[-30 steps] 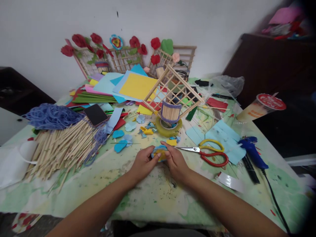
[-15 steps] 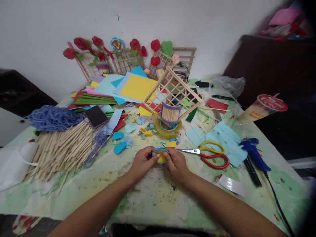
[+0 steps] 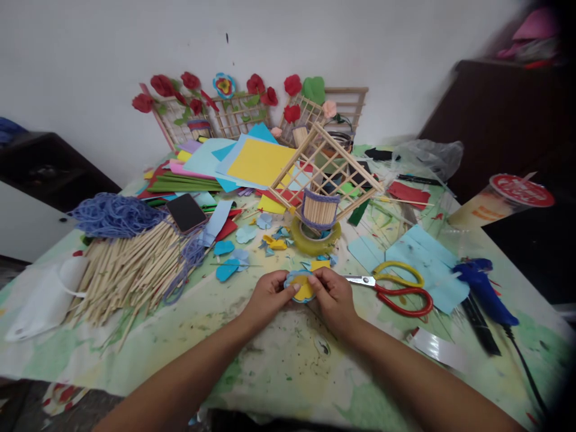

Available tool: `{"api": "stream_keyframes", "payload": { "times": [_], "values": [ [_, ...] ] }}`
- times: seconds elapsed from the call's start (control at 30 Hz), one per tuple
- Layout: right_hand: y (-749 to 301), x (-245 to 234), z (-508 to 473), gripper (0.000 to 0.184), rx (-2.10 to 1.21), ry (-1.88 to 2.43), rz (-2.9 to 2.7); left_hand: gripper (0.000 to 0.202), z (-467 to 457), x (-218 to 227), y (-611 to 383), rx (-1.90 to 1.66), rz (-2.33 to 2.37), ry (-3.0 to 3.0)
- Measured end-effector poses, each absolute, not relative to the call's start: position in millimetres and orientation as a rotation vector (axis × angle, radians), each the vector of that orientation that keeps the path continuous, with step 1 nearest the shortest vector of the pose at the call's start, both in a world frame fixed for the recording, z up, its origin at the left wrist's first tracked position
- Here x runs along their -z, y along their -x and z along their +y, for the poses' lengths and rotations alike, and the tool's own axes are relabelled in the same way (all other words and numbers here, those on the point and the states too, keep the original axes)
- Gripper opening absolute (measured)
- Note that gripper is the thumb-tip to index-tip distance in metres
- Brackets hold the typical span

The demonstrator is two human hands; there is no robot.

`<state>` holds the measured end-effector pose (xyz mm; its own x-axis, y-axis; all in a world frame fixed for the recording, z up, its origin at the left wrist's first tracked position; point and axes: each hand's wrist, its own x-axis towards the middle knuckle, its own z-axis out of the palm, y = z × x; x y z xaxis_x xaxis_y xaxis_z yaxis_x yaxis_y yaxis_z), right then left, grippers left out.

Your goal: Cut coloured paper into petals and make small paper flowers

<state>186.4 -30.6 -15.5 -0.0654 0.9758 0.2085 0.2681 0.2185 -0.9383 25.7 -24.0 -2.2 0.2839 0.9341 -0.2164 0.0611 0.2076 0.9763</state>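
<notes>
Both hands meet just above the paint-stained table (image 3: 288, 360), pinching a small paper flower (image 3: 300, 287) with light blue outer petals and a yellow middle. My left hand (image 3: 266, 300) grips its left edge with thumb and fingers closed. My right hand (image 3: 333, 298) holds the right edge, the thumb pressed on the yellow part. Loose blue and yellow paper petals (image 3: 234, 264) lie just beyond the hands.
Red and yellow scissors (image 3: 396, 288) lie right of my right hand, a blue glue gun (image 3: 482, 290) further right. A pile of wooden sticks (image 3: 130, 270) and blue yarn (image 3: 112, 213) fill the left. A stick lattice (image 3: 326, 165), tape roll (image 3: 315, 237), coloured paper sheets (image 3: 252, 159) and paper roses (image 3: 189, 90) stand behind.
Both hands stay shut on the paper flower, and the fingers have shifted a little around its edge. The camera has turned slightly to the left.
</notes>
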Motion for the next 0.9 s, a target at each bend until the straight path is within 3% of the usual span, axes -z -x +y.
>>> {"api": "stream_keyframes", "payload": {
  "times": [0.9],
  "values": [
    [-186.6, 23.9, -23.7, 0.021, -1.178, 1.152, -1.257, 0.035, -21.4, -2.3, -24.8, -0.842, 1.203, -1.214]
  ]
}}
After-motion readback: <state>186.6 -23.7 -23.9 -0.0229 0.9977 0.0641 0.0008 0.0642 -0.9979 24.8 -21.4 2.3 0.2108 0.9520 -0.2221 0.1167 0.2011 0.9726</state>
